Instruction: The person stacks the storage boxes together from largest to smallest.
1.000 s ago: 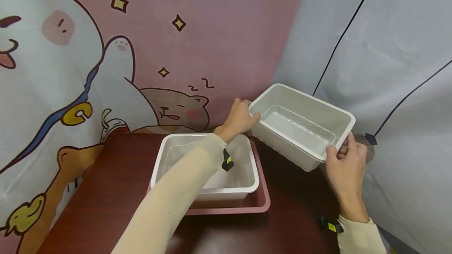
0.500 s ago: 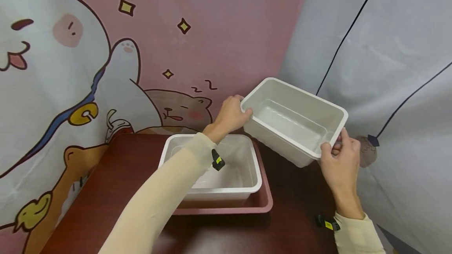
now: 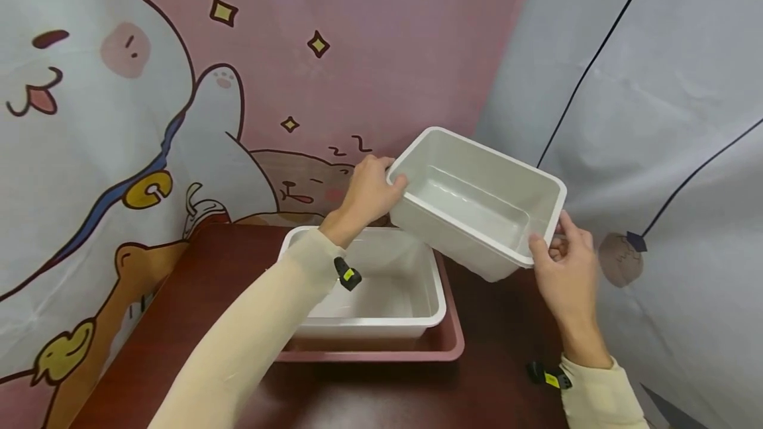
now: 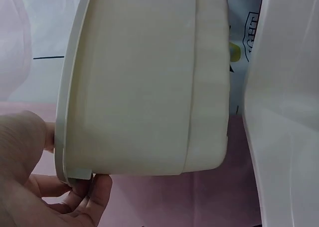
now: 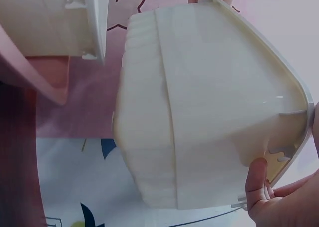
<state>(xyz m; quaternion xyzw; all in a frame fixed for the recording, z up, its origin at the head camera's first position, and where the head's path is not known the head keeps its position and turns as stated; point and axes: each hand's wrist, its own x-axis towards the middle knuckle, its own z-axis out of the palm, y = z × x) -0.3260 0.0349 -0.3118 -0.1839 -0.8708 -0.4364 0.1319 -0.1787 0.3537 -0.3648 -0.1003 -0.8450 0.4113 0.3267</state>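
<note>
A white bin (image 3: 477,197) hangs tilted in the air, its opening toward the head camera and its inside bare. My left hand (image 3: 368,192) pinches its left end at the rim; my right hand (image 3: 566,270) grips the lower right corner, thumb on the rim. In the left wrist view the left hand (image 4: 50,172) has fingers under the rim of the bin (image 4: 134,87). The right wrist view shows the right hand (image 5: 284,197) at the bin's (image 5: 214,102) corner. Below, a second white bin (image 3: 381,283) sits in a pink tray (image 3: 456,330), partly behind my left forearm.
The dark red table (image 3: 203,283) carries the pink tray and second bin. Behind it hangs a pink and white cartoon-printed cloth (image 3: 387,51), with a pale grey-blue part (image 3: 673,85) on the right. The raised bin overlaps the second bin's back right corner in the head view.
Both hands have carried the raised bin leftward, closer over the second bin, keeping their grip. The head view has shifted slightly. The second bin and tray stay on the table.
</note>
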